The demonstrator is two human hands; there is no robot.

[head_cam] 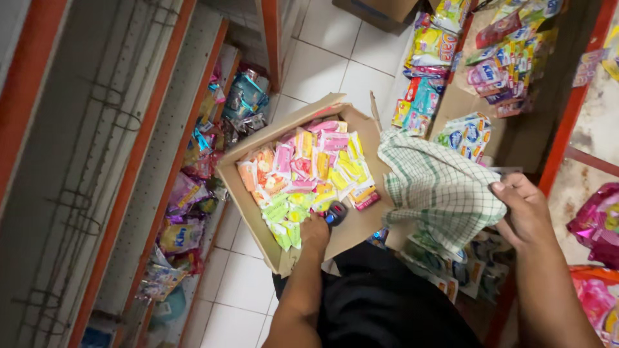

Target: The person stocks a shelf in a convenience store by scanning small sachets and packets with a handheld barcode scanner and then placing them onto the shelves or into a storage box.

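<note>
Head view: left hand [314, 231] grips the brown cardboard box [358, 227] of bright packets [303, 174]; right hand [523, 209] grips a green checked cloth [435, 187].

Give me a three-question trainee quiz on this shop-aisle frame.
1. True or false: the cardboard box holds colourful sachets.
2. What does the right hand grip? A) checked cloth B) a bottle C) a broom
3. Fill in: the left hand rests on the box's ____ edge, beside a small dark device.

Key: 1 true; 2 A; 3 near.
</note>
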